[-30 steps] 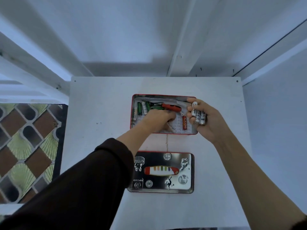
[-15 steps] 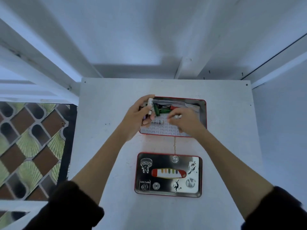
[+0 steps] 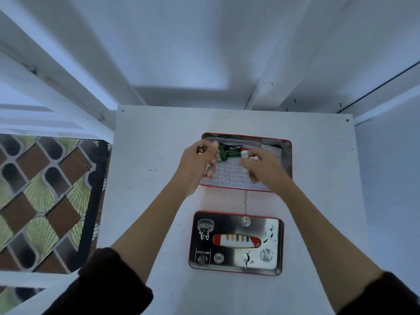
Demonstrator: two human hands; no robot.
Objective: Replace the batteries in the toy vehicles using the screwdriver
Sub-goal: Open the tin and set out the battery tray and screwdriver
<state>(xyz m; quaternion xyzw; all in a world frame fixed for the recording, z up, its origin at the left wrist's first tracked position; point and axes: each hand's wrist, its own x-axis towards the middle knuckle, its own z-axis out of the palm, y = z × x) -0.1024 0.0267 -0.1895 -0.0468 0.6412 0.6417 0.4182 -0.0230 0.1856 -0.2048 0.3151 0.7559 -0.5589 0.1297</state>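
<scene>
Both hands work over an open red tin (image 3: pixel 286 155) that sits toward the far edge of the white tabletop (image 3: pixel 147 201), with its lid (image 3: pixel 236 243) lying face up nearer the near edge. The left hand (image 3: pixel 195 169) is curled over the tin's left end, and something small and pale shows under its fingers, though it is too blurred to name. The right hand (image 3: pixel 263 169) is curled toward the tin's middle and pinches what look like pale batteries (image 3: pixel 245 153). Between the two hands lie green batteries (image 3: pixel 229 153). Just behind them, along the tin's far wall, is a dark tool with a red end, probably the screwdriver (image 3: pixel 236 147). No toy vehicles are in view, so the task seems to be at the gathering stage.

Loose cells could slip from either hand and roll off the tabletop. Fresh and used ones could also get mixed in the tin, since several kinds lie together there.
</scene>
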